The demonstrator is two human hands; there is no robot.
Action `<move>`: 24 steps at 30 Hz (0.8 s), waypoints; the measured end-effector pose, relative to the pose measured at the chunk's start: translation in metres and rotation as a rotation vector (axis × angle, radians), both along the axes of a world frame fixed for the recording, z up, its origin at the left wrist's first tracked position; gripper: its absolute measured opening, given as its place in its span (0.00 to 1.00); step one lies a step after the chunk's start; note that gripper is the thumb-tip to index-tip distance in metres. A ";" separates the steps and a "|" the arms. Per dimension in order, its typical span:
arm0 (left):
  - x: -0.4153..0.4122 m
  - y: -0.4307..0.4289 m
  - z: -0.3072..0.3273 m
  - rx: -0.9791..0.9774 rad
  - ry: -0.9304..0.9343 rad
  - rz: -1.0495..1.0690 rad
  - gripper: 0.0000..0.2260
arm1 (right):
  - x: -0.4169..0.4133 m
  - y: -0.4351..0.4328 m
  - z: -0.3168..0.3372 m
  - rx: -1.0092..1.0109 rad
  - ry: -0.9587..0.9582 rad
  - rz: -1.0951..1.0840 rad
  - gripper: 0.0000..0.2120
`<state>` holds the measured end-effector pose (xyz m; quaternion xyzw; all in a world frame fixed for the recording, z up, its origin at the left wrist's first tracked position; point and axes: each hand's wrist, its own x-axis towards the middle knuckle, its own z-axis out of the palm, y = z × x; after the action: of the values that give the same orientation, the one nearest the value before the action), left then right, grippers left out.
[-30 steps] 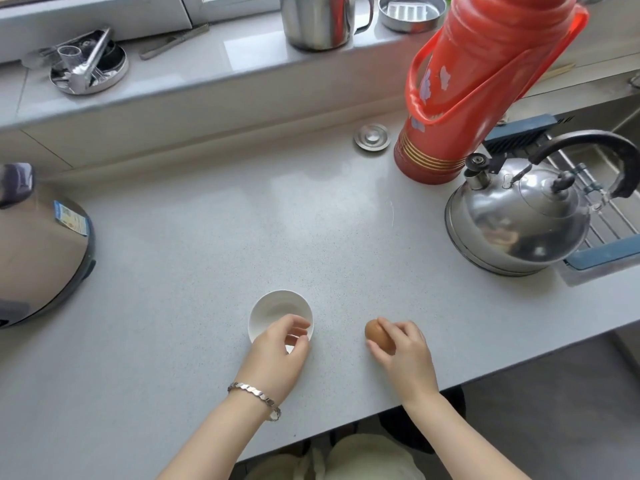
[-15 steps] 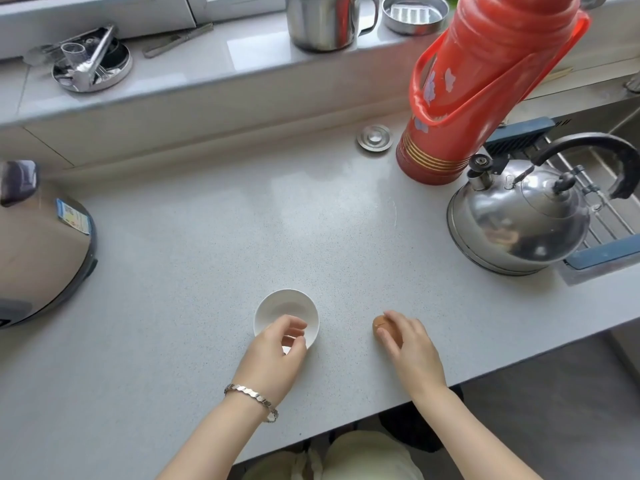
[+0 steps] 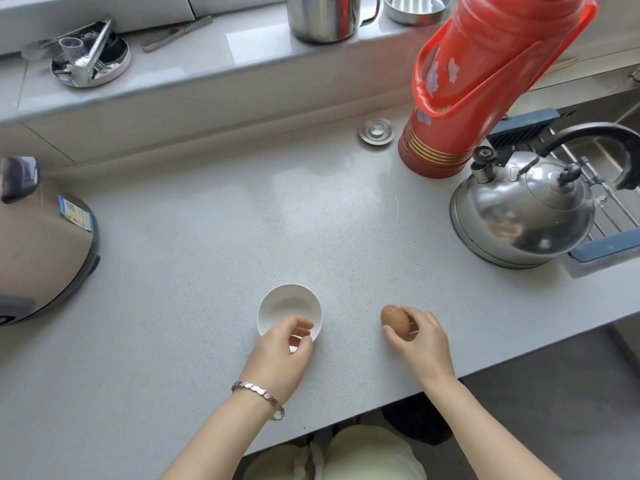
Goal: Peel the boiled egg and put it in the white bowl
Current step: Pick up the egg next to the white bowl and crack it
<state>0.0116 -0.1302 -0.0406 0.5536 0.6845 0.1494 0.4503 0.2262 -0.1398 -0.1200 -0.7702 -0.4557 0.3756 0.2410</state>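
Observation:
A brown boiled egg [image 3: 394, 320] with thin cracks in its shell is held in my right hand [image 3: 420, 341], just over the grey counter near its front edge. To its left stands a small empty white bowl [image 3: 287, 304]. My left hand [image 3: 282, 351], with a silver bracelet on the wrist, grips the bowl's near rim between thumb and fingers.
A steel kettle [image 3: 523, 213] and a tall red thermos [image 3: 474, 77] stand at the right, beside a sink rack. A rice cooker [image 3: 38, 244] sits at the left edge. The windowsill behind holds a steel mug [image 3: 322, 15] and metal dishes. The counter's front edge [image 3: 346, 420] runs just below my wrists.
My right hand pressed the egg down onto the counter and has lifted it again; fine cracks now show on the shell. My left hand stays on the bowl's rim.

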 end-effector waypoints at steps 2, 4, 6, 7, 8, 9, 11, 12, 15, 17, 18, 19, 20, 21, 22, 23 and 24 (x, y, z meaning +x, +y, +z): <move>0.000 0.000 0.000 -0.003 0.001 -0.002 0.07 | -0.005 -0.005 0.003 0.088 0.050 0.001 0.21; 0.000 0.000 0.000 -0.008 0.003 -0.004 0.07 | -0.009 -0.013 -0.001 0.114 0.028 0.042 0.23; 0.001 -0.001 0.000 -0.010 0.005 -0.010 0.07 | -0.012 -0.019 -0.008 0.063 0.027 0.087 0.25; 0.001 -0.002 0.000 -0.008 0.004 -0.010 0.07 | -0.013 -0.021 -0.009 0.045 0.044 0.090 0.26; 0.001 -0.002 0.001 -0.006 0.002 -0.008 0.07 | -0.014 -0.022 -0.010 0.045 0.060 0.080 0.26; 0.001 -0.002 0.001 -0.003 0.001 -0.005 0.07 | -0.015 -0.023 -0.010 0.063 0.072 0.063 0.26; 0.001 -0.002 0.001 -0.004 0.000 0.002 0.07 | -0.017 -0.026 -0.013 0.098 0.082 0.027 0.26; 0.001 -0.002 0.001 -0.004 -0.003 0.003 0.07 | -0.018 -0.027 -0.014 0.097 0.081 0.015 0.27; 0.002 -0.003 0.001 -0.005 -0.004 -0.005 0.07 | -0.019 -0.028 -0.014 0.078 0.088 -0.001 0.27; 0.004 -0.003 0.001 0.000 -0.005 -0.002 0.07 | -0.017 -0.028 -0.013 0.089 0.104 -0.025 0.27; 0.005 -0.002 0.001 0.001 -0.007 -0.001 0.07 | -0.016 -0.028 -0.014 0.089 0.106 -0.033 0.28; 0.006 -0.002 0.001 0.002 -0.009 -0.002 0.07 | -0.014 -0.027 -0.014 0.081 0.102 -0.028 0.28; 0.007 -0.003 0.002 -0.001 -0.013 -0.005 0.07 | -0.013 -0.027 -0.014 0.070 0.094 -0.018 0.27; 0.008 -0.003 0.002 -0.006 -0.016 -0.009 0.07 | -0.012 -0.027 -0.015 0.068 0.088 -0.008 0.27; 0.008 -0.002 0.003 -0.009 -0.017 -0.011 0.07 | -0.012 -0.026 -0.015 0.080 0.085 -0.009 0.27; 0.008 -0.002 0.003 -0.010 -0.017 -0.011 0.07 | -0.011 -0.026 -0.015 0.096 0.081 -0.023 0.27; 0.009 -0.002 0.003 -0.010 -0.016 -0.012 0.07 | -0.011 -0.027 -0.016 0.109 0.073 -0.043 0.28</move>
<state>0.0206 -0.1320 -0.0379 0.5543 0.6782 0.1476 0.4592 0.2157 -0.1670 -0.1360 -0.7513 -0.4500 0.3726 0.3069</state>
